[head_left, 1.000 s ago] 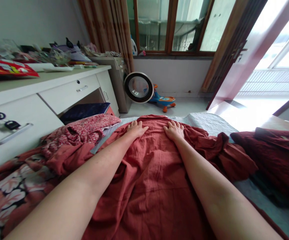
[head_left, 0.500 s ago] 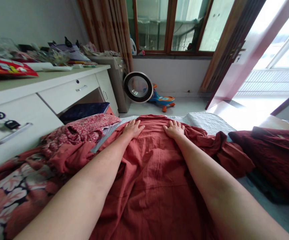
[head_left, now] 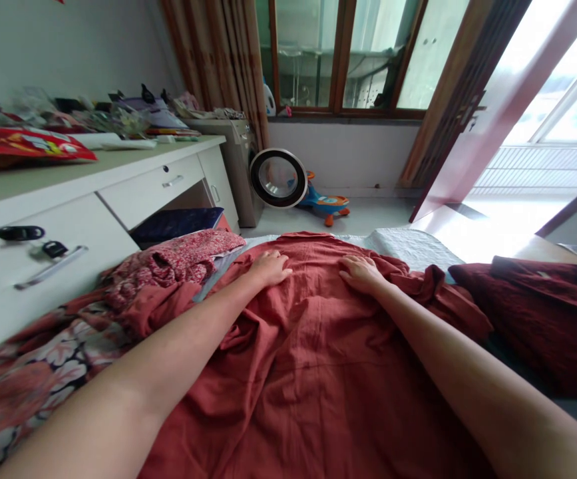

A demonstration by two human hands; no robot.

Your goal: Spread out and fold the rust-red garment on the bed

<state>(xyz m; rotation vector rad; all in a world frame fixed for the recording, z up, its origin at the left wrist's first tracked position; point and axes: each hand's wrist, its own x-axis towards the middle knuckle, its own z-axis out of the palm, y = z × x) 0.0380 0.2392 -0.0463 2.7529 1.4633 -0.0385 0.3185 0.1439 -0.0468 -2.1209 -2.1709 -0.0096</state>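
Observation:
A rust-red garment, probably a shirt or dress, lies spread before me with soft wrinkles and a seam down its middle. My left hand rests on its far left part, palm down with the fingers stretched out. On the far right part lies my right hand, also flat with the fingers apart. Both touch the cloth without gripping it. Bunched folds of the same red fabric, like a sleeve, reach out to the right of my right hand.
Patterned clothes are heaped at the left, and a dark red folded garment sits at the right. A white desk with drawers runs along the left. Beyond stand a washing machine door, open, and a blue toy car.
Both hands have come slightly nearer to me over the cloth, and the right one has also shifted right. The view has turned a little to the left.

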